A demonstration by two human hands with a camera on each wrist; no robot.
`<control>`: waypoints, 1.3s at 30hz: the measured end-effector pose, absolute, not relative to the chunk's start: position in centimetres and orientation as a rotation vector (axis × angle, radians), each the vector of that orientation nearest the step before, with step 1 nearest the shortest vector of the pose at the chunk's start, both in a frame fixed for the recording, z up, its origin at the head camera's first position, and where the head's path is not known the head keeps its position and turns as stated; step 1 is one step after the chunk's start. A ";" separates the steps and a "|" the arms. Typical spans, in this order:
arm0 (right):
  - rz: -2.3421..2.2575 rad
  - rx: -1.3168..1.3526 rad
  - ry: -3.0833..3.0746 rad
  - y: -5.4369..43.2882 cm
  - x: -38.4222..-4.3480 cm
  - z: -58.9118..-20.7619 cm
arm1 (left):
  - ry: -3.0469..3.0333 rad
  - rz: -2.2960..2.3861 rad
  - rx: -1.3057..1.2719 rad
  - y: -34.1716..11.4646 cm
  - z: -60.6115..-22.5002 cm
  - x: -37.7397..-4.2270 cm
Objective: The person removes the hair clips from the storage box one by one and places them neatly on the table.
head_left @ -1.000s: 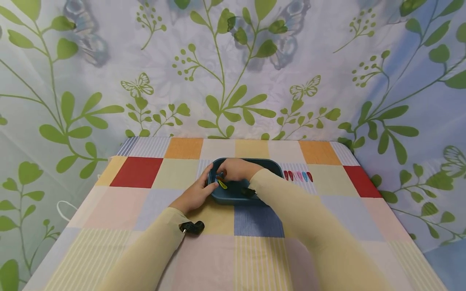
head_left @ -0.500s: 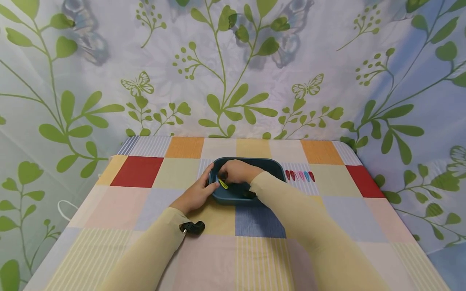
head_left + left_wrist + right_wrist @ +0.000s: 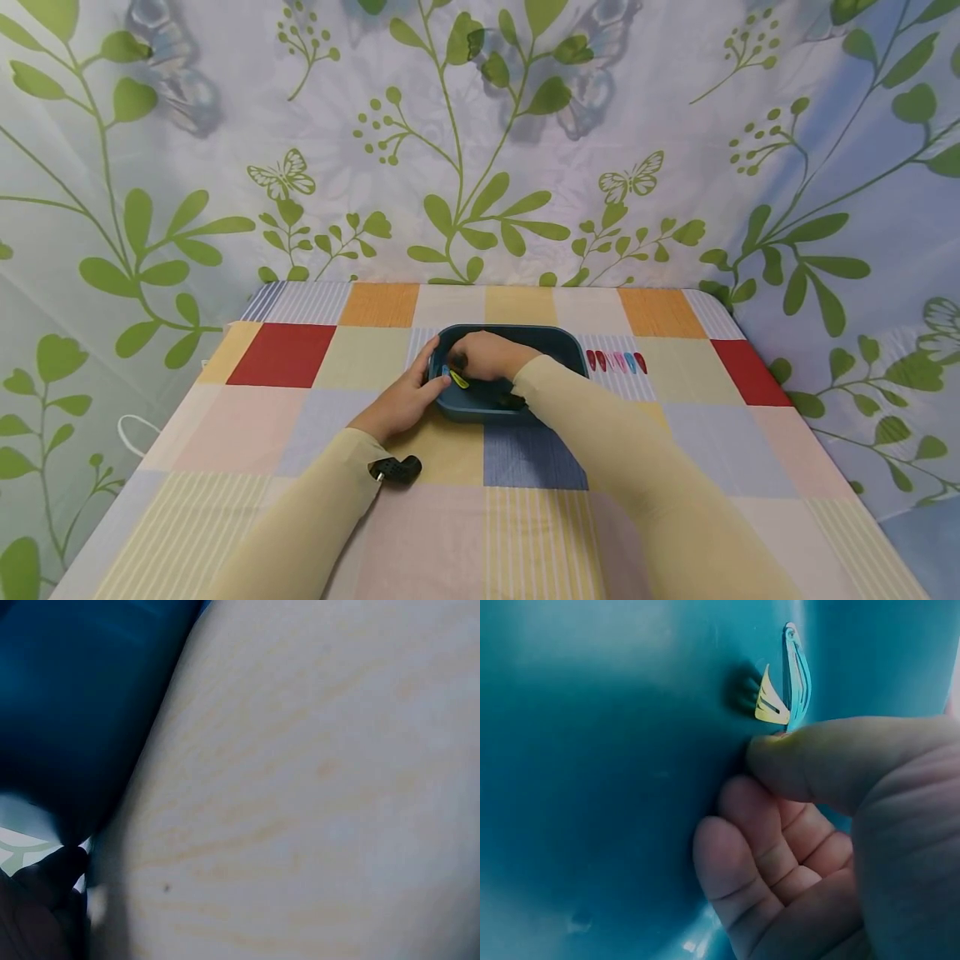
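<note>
A dark blue tray (image 3: 517,414) stands mid-table. My right hand (image 3: 486,354) reaches into its left end, thumb and fingertip pinching a yellow snap hair clip (image 3: 771,706) that sticks up from the grip. Against the tray wall beside it is a light blue snap hair clip (image 3: 799,675), its lower end hidden by the thumb. My left hand (image 3: 405,400) lies along the tray's left side, fingers straight on the outer wall and thumb at the rim. Skin fills most of the left wrist view, with the tray (image 3: 82,690) at upper left.
Right of the tray, several snap hair clips (image 3: 592,361) in red, pink and blue stand in a row on the patchwork tablecloth (image 3: 420,533). A leaf-patterned curtain (image 3: 337,125) closes off the back. A white cable loop (image 3: 123,433) hangs at the table's left edge.
Both hands stay almost in place. The right fingers shift slightly at the clips in the tray's left end, and the yellow clip turns a little.
</note>
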State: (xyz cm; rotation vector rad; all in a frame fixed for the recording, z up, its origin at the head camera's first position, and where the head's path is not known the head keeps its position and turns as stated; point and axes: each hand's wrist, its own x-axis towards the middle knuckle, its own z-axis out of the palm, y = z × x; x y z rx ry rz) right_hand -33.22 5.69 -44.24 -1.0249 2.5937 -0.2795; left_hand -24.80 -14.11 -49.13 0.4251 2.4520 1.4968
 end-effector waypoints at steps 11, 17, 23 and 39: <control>-0.323 -0.963 2.568 6.4 -33.5 -44.4 | 2.462 1.478 0.406 -13.8 -48.9 -24.8; -0.377 -0.974 2.562 6.8 -33.5 -44.2 | 2.449 1.483 0.408 -13.6 -48.5 -24.5; -0.471 -0.910 2.546 7.4 -33.2 -43.6 | 2.428 1.497 0.414 -13.5 -48.5 -24.4; -0.604 -0.837 2.524 9.3 -33.0 -41.7 | 2.459 1.475 0.365 -13.8 -48.9 -24.4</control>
